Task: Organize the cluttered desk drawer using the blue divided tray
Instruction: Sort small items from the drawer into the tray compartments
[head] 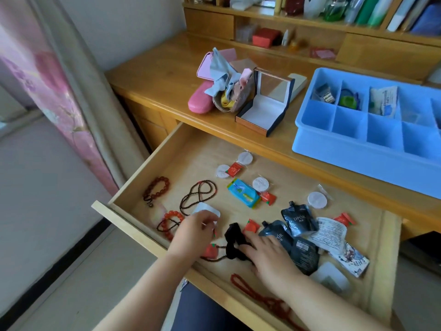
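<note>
The open wooden drawer [181,149] holds scattered clutter. My left hand [193,231] pinches the edge of a small white card [206,209] near the front left, beside red bead bracelets [170,220]. My right hand [269,254] lies flat with straight fingers touching a black hair scrunchie [233,237], next to dark DPOR pouches [298,219]. Red candies [251,226], white round pads [317,200], a blue-green wipe packet [243,192] and a dark bead necklace [199,193] lie further in. The blue divided tray [334,149] sits on the desk at the right, several rear compartments filled.
On the desk stand an open jewellery box [260,113], a pink case [202,96] and a pouch with cloth [226,80]. Shelves with books and a red box [266,37] rise behind. A red bead strand [253,290] lies at the drawer's front. A curtain [47,80] hangs at the left.
</note>
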Action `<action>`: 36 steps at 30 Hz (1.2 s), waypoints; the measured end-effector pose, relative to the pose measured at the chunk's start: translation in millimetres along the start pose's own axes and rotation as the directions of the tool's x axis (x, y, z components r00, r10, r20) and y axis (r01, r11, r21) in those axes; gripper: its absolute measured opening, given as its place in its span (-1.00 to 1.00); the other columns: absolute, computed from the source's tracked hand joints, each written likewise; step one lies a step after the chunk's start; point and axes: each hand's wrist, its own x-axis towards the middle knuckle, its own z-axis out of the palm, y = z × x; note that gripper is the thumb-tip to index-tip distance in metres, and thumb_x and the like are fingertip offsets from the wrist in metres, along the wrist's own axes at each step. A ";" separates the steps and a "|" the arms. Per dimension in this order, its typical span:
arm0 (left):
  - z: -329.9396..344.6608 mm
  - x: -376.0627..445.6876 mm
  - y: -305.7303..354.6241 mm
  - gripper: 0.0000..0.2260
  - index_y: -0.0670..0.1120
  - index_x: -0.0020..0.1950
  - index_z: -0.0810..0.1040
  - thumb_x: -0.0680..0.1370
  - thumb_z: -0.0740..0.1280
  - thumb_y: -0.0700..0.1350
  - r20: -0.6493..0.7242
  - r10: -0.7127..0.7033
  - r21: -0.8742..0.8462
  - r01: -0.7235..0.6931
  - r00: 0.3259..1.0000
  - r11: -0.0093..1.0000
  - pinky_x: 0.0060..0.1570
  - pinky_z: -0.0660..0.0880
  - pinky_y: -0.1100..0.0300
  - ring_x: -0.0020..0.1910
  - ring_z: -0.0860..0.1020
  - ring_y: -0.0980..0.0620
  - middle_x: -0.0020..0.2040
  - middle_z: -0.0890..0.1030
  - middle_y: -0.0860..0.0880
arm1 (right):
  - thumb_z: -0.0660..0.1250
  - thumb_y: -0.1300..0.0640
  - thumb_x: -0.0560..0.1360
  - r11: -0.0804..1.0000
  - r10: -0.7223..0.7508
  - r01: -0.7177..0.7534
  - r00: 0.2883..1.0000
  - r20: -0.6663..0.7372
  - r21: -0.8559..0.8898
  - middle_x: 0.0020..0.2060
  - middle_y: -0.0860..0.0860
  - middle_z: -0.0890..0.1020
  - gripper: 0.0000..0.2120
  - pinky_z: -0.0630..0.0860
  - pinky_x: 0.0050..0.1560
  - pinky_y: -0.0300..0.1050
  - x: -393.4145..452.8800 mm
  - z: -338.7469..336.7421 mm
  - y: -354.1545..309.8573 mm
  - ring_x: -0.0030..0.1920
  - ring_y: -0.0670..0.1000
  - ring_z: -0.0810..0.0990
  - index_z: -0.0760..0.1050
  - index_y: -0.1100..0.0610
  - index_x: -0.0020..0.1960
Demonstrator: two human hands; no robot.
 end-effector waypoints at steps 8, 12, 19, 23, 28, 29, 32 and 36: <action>-8.4 14.0 -13.0 -0.75 0.18 -0.11 0.52 0.54 0.23 -0.20 -0.098 -0.073 -0.065 0.067 0.992 0.996 -0.54 0.33 0.44 -0.50 0.50 0.19 -0.19 0.61 0.10 | 0.37 0.17 0.49 0.483 0.456 -0.326 0.886 0.085 0.812 0.18 -0.21 0.47 -0.91 0.27 0.20 -0.28 -6.2 -50.9 23.4 0.19 -0.22 0.45 0.56 0.19 -0.15; -11.5 16.6 -16.8 -0.79 0.12 -0.05 0.58 0.53 0.25 -0.19 -0.120 -0.131 -0.158 0.111 0.984 0.981 -0.48 0.39 0.33 -0.38 0.56 0.12 -0.21 0.63 0.10 | 0.27 0.15 0.47 -0.409 0.500 0.047 0.847 0.181 0.911 -0.02 0.06 0.68 -0.80 0.40 0.21 0.08 -38.6 -119.7 63.6 0.06 0.03 0.65 0.53 0.16 0.07; -5.6 17.2 -22.0 -0.82 0.07 -0.03 0.60 0.53 0.27 -0.19 -0.163 -0.139 -0.163 0.112 0.977 0.980 -0.39 0.44 0.23 -0.30 0.59 -0.05 -0.25 0.64 0.06 | 0.19 0.04 0.54 0.554 0.811 -0.054 0.262 -0.523 0.831 -0.27 -0.08 0.58 -0.82 0.50 -0.27 -0.16 -77.1 -238.7 152.6 -0.39 -0.11 0.54 0.57 0.00 -0.01; -2.8 19.0 -19.7 -0.84 0.08 -0.02 0.59 0.54 0.28 -0.16 -0.167 -0.135 -0.111 0.117 0.977 0.987 -0.44 0.42 0.25 -0.37 0.57 -0.05 -0.24 0.64 0.06 | 0.08 0.12 0.61 0.595 0.752 -0.730 0.357 -0.554 0.337 0.11 0.26 0.56 -0.69 0.46 0.01 0.06 -71.8 -240.5 198.8 0.06 0.25 0.53 0.47 0.24 0.22; -4.2 16.8 -19.9 -0.82 0.08 -0.04 0.58 0.54 0.28 -0.19 -0.168 -0.123 -0.097 0.108 0.978 0.989 -0.37 0.48 0.21 -0.28 0.61 -0.03 -0.17 0.65 0.04 | 0.04 -0.16 0.59 0.444 0.821 -0.884 0.336 -0.461 0.147 -0.17 0.23 0.51 -0.42 0.31 -0.28 -0.09 -57.2 -237.6 200.6 -0.22 0.19 0.46 0.54 0.34 -0.07; -4.1 16.4 -19.0 -0.82 0.08 -0.04 0.58 0.54 0.27 -0.19 -0.168 -0.116 -0.085 0.103 0.979 0.991 -0.38 0.47 0.21 -0.27 0.61 -0.01 -0.16 0.65 0.03 | 0.11 -0.12 0.58 0.459 0.794 -0.869 0.308 -0.525 0.184 -0.08 0.26 0.50 -0.48 0.34 -0.25 -0.08 -58.2 -235.9 201.1 -0.18 0.23 0.49 0.53 0.35 -0.04; -3.2 14.3 -16.8 -0.82 0.06 -0.02 0.59 0.55 0.26 -0.20 -0.171 -0.100 -0.053 0.092 0.980 0.994 -0.44 0.41 0.25 -0.33 0.60 0.07 -0.14 0.64 0.03 | 0.28 0.16 0.50 0.624 0.665 -0.711 0.266 -0.698 0.324 0.16 0.24 0.42 -0.80 0.43 0.00 0.03 -65.4 -231.4 197.2 0.03 0.28 0.50 0.49 0.28 0.03; -4.4 12.0 -14.3 -0.80 0.06 -0.02 0.57 0.55 0.23 -0.21 -0.192 -0.092 -0.039 0.086 0.977 0.996 -0.45 0.45 0.27 -0.36 0.60 0.09 -0.12 0.64 0.03 | -0.04 -0.21 0.58 0.640 0.647 -0.763 0.472 -0.599 0.090 -0.14 0.20 0.57 -0.44 0.39 -0.14 -0.01 -67.7 -226.7 192.7 0.00 0.26 0.52 0.53 0.20 0.01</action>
